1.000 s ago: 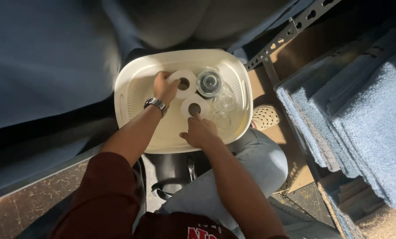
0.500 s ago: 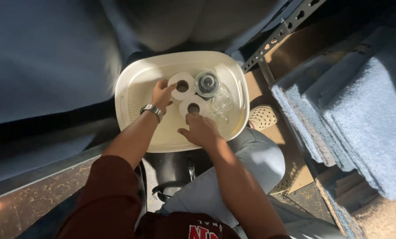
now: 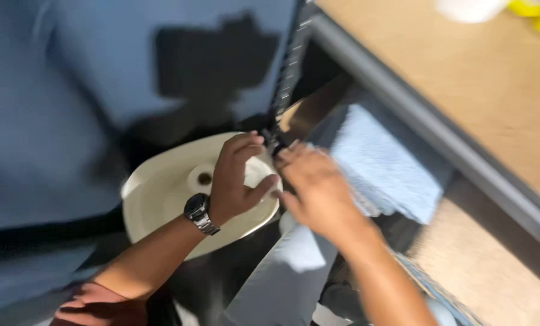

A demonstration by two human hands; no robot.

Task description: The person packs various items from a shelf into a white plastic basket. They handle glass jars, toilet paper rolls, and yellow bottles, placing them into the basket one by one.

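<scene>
Head view, blurred by motion: the left hand (image 3: pixel 233 181), with a metal wristwatch (image 3: pixel 197 212) on it, is raised above the cream plastic basket (image 3: pixel 155 199), its fingers curled and the thumb stretched toward the right hand (image 3: pixel 315 187); the two hands nearly meet over the basket's right rim, beside a dark upright shelf post (image 3: pixel 282 90); whether either hand holds anything I cannot tell, as the blur hides what lies between the fingers; the left fingers look bent around something small, the right ones loosely closed. In the basket one white paper roll (image 3: pixel 202 178) lies near the middle, its core hole facing up, partly behind the left hand; by my judgement it is light and soft, dents under a hard squeeze, and is best taken round its outer wall or with a finger hooked in the core. To the right a folded blue towel (image 3: pixel 384 163) lies on a lower shelf, under a tan shelf board (image 3: pixel 475 78) with a grey edge; behind the basket hangs blue cloth (image 3: pixel 70 90).
</scene>
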